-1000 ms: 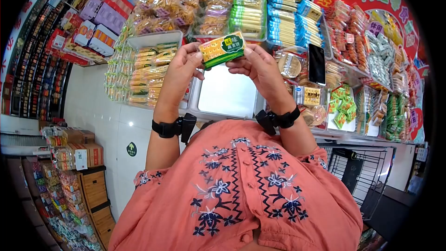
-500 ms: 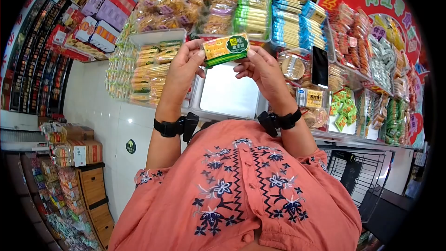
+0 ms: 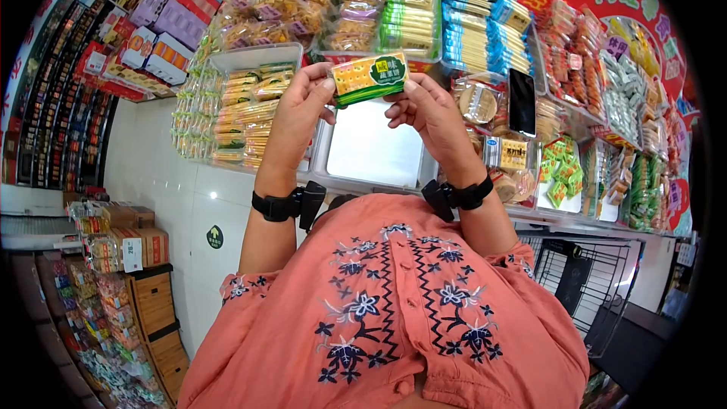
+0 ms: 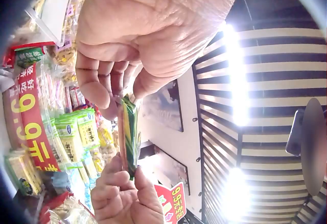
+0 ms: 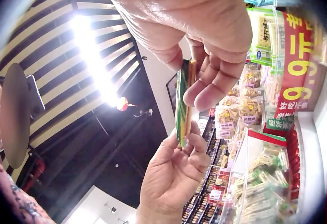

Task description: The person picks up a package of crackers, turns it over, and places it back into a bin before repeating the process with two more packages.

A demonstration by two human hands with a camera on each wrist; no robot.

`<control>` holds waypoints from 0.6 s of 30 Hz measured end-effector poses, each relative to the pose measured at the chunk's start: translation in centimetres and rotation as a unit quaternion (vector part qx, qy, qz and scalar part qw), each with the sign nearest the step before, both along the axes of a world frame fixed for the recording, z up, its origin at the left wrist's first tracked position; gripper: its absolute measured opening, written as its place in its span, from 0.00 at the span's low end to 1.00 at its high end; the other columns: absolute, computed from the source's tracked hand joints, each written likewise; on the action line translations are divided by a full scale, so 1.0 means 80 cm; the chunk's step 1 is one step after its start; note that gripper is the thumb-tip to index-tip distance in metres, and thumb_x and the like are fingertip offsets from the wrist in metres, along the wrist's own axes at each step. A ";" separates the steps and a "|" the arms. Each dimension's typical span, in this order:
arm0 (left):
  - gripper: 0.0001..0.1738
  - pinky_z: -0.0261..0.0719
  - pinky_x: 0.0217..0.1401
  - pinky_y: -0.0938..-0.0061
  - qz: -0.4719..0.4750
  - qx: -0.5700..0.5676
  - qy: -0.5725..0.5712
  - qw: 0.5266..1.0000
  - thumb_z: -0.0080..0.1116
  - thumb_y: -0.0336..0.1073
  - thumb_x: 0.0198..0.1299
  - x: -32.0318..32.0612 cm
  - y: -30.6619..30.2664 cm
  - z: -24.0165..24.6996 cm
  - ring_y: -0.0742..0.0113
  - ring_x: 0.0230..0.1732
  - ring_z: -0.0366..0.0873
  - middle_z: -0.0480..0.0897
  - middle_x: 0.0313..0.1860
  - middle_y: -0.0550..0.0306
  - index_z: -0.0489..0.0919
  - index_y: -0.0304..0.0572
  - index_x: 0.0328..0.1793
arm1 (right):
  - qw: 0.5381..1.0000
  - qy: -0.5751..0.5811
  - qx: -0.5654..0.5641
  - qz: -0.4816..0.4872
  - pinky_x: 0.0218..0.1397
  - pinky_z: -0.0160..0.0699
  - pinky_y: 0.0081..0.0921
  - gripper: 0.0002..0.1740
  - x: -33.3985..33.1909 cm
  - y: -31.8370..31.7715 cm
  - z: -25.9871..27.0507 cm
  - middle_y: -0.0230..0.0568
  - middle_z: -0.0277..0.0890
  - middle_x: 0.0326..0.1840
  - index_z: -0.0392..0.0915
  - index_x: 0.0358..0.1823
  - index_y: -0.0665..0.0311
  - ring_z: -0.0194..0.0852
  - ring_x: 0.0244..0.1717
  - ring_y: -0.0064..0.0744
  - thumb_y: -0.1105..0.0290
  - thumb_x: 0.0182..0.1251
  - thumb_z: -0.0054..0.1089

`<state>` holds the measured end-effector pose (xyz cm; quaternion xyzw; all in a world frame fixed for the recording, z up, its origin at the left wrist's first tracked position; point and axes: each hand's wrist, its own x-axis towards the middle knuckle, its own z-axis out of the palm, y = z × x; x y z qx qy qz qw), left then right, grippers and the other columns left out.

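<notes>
A yellow and green cracker packet (image 3: 369, 79) is held level between both hands, its printed face toward the head camera. The left hand (image 3: 304, 102) pinches its left end between thumb and fingers; the right hand (image 3: 430, 110) pinches the right end. In the left wrist view the packet (image 4: 129, 134) shows edge-on, with the left hand (image 4: 148, 35) above and the right hand (image 4: 127, 198) below. The right wrist view also shows the packet's narrow side (image 5: 184, 101), gripped by the right hand (image 5: 194, 24) at the top and the left hand (image 5: 173, 175) at the bottom.
Under the hands lies a white-bottomed tray (image 3: 375, 148). Bins of similar packets (image 3: 246, 117) stand left, green-wrapped crackers (image 3: 411, 11) and blue-wrapped ones (image 3: 466, 38) behind. A black phone (image 3: 522, 102) rests upon goods at the right, above a wire cart (image 3: 591, 276).
Since a second ago, the packet and both hands have shifted slightly right in the head view, and the packet is a little less tilted. Both hands keep their hold.
</notes>
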<state>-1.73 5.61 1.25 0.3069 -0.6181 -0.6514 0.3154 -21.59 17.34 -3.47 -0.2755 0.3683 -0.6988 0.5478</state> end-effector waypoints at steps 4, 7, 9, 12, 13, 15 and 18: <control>0.21 0.78 0.38 0.82 -0.005 0.005 0.001 1.000 0.55 0.40 0.75 0.002 -0.002 -0.006 0.78 0.46 0.78 0.82 0.53 0.61 0.73 0.37 0.68 | 1.000 0.001 0.005 -0.003 0.43 0.87 0.28 0.18 0.001 0.003 -0.001 0.42 0.83 0.46 0.72 0.60 0.66 0.87 0.40 0.28 0.59 0.81 0.52; 0.20 0.77 0.38 0.82 -0.009 0.010 0.008 1.000 0.55 0.40 0.75 0.002 -0.002 -0.010 0.78 0.46 0.78 0.82 0.53 0.61 0.73 0.38 0.68 | 1.000 0.003 0.005 -0.003 0.43 0.87 0.27 0.18 0.001 0.005 -0.002 0.42 0.83 0.46 0.72 0.60 0.66 0.87 0.40 0.28 0.59 0.81 0.53; 0.22 0.78 0.38 0.81 -0.008 0.009 0.011 1.000 0.55 0.41 0.74 0.002 0.000 -0.008 0.77 0.45 0.78 0.82 0.49 0.59 0.72 0.34 0.67 | 1.000 0.004 0.006 -0.004 0.43 0.87 0.28 0.18 0.002 0.006 -0.004 0.42 0.83 0.46 0.72 0.60 0.66 0.87 0.41 0.28 0.59 0.81 0.53; 0.24 0.78 0.38 0.80 -0.004 0.010 0.005 1.000 0.56 0.41 0.74 0.002 0.002 -0.005 0.75 0.44 0.79 0.82 0.47 0.57 0.72 0.32 0.67 | 1.000 0.008 0.008 -0.007 0.43 0.87 0.28 0.18 0.003 0.008 -0.005 0.43 0.83 0.46 0.72 0.60 0.66 0.87 0.41 0.29 0.59 0.81 0.52; 0.24 0.78 0.38 0.79 -0.002 0.011 0.000 1.000 0.56 0.41 0.74 0.002 0.003 -0.005 0.75 0.43 0.79 0.82 0.47 0.57 0.72 0.32 0.67 | 1.000 0.010 0.009 -0.008 0.43 0.87 0.28 0.18 0.004 0.009 -0.004 0.43 0.83 0.46 0.72 0.60 0.66 0.87 0.41 0.29 0.59 0.81 0.52; 0.23 0.79 0.37 0.79 -0.004 0.020 0.002 1.000 0.56 0.41 0.73 0.002 0.003 -0.007 0.75 0.42 0.79 0.82 0.47 0.56 0.72 0.32 0.67 | 1.000 0.011 0.012 -0.013 0.43 0.87 0.27 0.18 0.006 0.010 0.000 0.41 0.83 0.45 0.73 0.59 0.66 0.86 0.40 0.28 0.59 0.81 0.52; 0.21 0.78 0.37 0.80 -0.027 0.033 0.003 0.999 0.56 0.39 0.74 0.004 0.006 -0.007 0.76 0.41 0.80 0.82 0.48 0.58 0.72 0.35 0.67 | 1.000 0.018 0.007 -0.017 0.43 0.87 0.27 0.19 0.001 0.009 0.004 0.39 0.82 0.43 0.74 0.58 0.67 0.85 0.39 0.27 0.58 0.81 0.52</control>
